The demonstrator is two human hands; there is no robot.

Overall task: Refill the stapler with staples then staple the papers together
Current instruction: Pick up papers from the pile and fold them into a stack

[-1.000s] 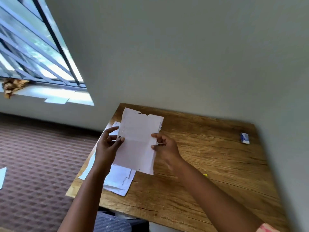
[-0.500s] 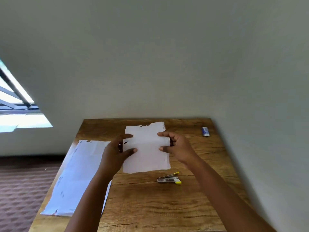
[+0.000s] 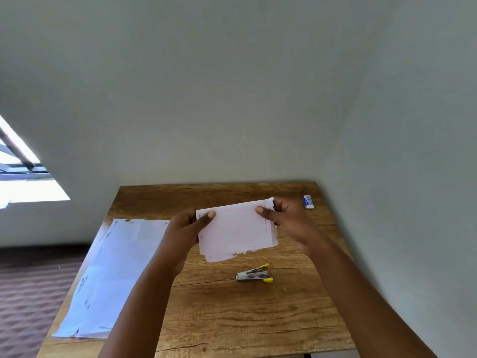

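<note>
Both hands hold a small stack of white papers (image 3: pixel 236 229) with torn edges above the middle of the wooden table (image 3: pixel 232 319). My left hand (image 3: pixel 185 228) pinches the stack's left upper corner, thumb on top. My right hand (image 3: pixel 286 219) pinches the right upper corner the same way. A small metal stapler (image 3: pixel 254 274) with yellow tips lies on the table just below the papers, slightly opened, untouched. A small blue and white staple box (image 3: pixel 308 201) lies at the table's far right, near the wall.
A long spread of white sheets (image 3: pixel 113 275) covers the table's left side and hangs past its left edge. Grey walls close off the back and right of the table. A patterned floor (image 3: pixel 31 293) and a bright window (image 3: pixel 23 182) are to the left.
The view swung right to centre on the table. The papers turned from upright to lying wide between my hands and moved right, above the stapler.
</note>
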